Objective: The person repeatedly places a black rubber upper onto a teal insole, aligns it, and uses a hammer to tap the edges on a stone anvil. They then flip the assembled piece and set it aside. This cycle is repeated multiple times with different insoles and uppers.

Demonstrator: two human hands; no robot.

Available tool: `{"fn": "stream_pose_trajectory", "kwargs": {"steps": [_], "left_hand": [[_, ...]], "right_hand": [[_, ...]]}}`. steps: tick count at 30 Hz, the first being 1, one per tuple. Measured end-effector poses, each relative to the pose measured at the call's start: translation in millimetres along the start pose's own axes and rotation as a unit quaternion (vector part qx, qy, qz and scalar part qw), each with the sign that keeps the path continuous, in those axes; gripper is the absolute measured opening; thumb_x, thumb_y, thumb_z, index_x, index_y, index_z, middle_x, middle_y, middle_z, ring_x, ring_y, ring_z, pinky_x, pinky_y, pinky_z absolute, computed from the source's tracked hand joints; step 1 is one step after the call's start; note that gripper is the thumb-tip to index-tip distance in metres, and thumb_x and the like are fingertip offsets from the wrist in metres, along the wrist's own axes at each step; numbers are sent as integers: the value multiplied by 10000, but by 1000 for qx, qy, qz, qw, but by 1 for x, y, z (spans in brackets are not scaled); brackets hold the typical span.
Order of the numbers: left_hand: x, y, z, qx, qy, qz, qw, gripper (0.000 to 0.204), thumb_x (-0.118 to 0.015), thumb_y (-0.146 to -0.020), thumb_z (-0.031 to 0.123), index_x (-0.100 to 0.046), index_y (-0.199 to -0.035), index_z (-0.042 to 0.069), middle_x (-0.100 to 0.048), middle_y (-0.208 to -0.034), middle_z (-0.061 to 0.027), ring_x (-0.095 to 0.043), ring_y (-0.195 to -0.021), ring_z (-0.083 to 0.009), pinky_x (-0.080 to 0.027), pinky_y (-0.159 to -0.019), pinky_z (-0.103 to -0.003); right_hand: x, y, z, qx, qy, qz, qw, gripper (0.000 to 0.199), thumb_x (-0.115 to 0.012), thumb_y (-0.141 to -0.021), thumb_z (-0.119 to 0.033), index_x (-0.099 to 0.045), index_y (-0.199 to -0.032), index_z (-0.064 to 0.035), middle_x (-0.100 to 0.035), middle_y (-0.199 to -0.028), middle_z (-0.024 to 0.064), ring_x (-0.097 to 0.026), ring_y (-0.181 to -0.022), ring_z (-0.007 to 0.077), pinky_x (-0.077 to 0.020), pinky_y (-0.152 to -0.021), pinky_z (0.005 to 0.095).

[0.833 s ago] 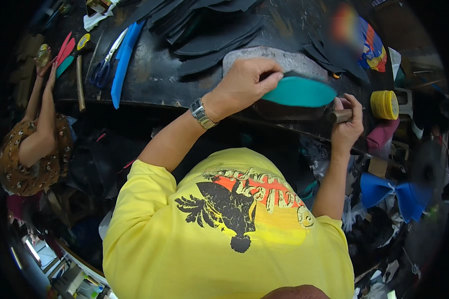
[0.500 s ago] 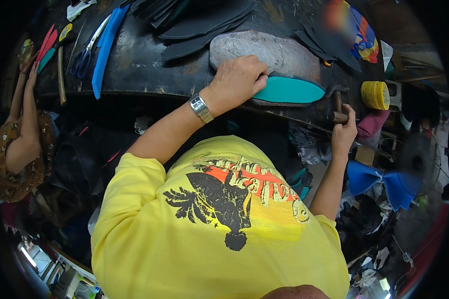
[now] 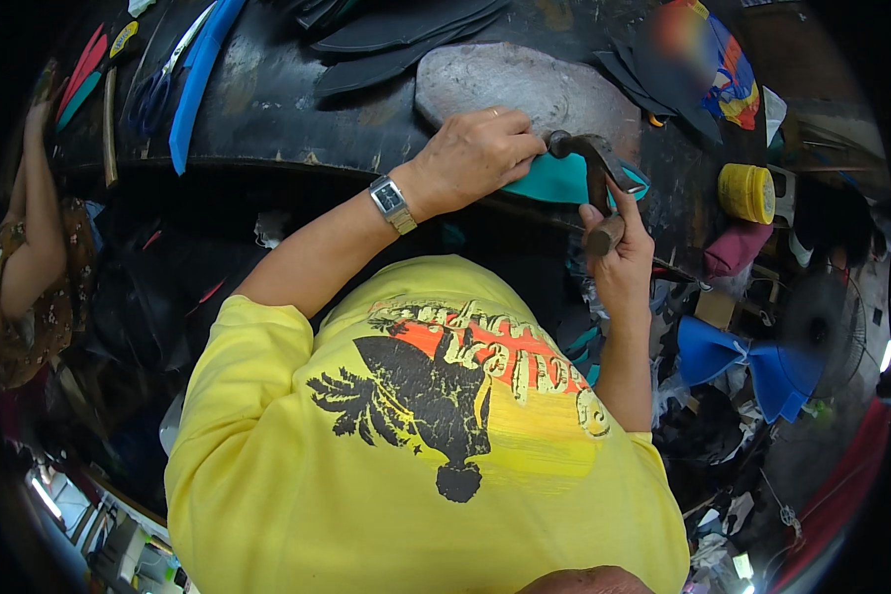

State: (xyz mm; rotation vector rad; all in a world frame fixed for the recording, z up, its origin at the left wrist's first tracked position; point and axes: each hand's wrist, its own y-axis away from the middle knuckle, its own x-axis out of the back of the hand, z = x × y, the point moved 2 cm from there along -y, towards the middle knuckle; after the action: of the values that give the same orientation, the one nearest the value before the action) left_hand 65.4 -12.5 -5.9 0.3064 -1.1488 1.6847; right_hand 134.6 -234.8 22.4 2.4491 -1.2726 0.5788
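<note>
A teal insole-shaped piece (image 3: 549, 181) lies along the near edge of a grey stone slab (image 3: 510, 84). My left hand (image 3: 470, 158), with a watch at its wrist, pinches the piece's left end between thumb and fingers. My right hand (image 3: 624, 259) is closed around the short wooden handle of a hammer (image 3: 596, 163). The dark hammer head hangs over the right part of the teal piece and hides some of it. I cannot tell whether the head touches it.
Black sole-shaped sheets (image 3: 406, 35) are stacked behind the slab. Scissors (image 3: 173, 64) and a long blue strip (image 3: 200, 84) lie at the left. A yellow tub (image 3: 745, 193) stands at the right. Another person's arm (image 3: 38, 198) reaches in at far left.
My right hand has picked the hammer up off the table at the right and brought it leftward over the teal piece. My left hand stays at the piece's left end.
</note>
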Motion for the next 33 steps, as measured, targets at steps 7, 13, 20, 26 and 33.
{"fn": "stream_pose_trajectory", "kwargs": {"steps": [7, 13, 20, 26, 33], "left_hand": [[-2, 1, -3, -40, -5, 14, 999, 212, -760, -788, 78, -713, -995, 78, -640, -896, -55, -659, -843, -243, -554, -741, -344], [1, 0, -2, -8, 28, 16, 999, 187, -748, -812, 93, -715, -993, 61, -667, -918, -73, -675, -852, -262, -560, -739, -350], [17, 16, 6, 93, 53, -12, 994, 152, -707, -865, 104, -731, -1008, 57, -689, -932, -81, -695, -825, -267, -560, -727, -349], [18, 19, 8, 94, 36, -11, 995, 163, -701, -865, 89, -733, -1024, 72, -687, -936, -66, -693, -830, -252, -559, -733, -347], [15, 20, 10, 84, 18, -7, 996, 158, -715, -846, 76, -731, -1003, 82, -677, -927, -50, -687, -848, -243, -559, -739, -348]], "right_hand": [[7, 6, -20, 55, -57, 74, 994, 390, -690, -959, -81, -603, -1340, -73, -604, -749, -12, -500, -591, 25, -364, -506, 189], [-5, 6, -15, 59, 80, -12, 995, 498, -652, -945, 16, -542, -1417, -96, -722, -1076, 108, -633, -921, 82, -499, -816, 253], [-9, 4, -12, 44, 69, 3, 997, 477, -669, -944, -11, -553, -1401, -77, -732, -1001, 83, -618, -907, 76, -494, -829, 252], [8, 10, -19, 41, -33, 70, 996, 402, -718, -926, -34, -608, -1313, -35, -664, -917, 24, -549, -786, 53, -468, -711, 221], [-11, 5, -16, 24, 19, -10, 999, 486, -697, -938, -17, -565, -1404, -67, -594, -967, -16, -533, -726, 50, -409, -551, 208]]}}
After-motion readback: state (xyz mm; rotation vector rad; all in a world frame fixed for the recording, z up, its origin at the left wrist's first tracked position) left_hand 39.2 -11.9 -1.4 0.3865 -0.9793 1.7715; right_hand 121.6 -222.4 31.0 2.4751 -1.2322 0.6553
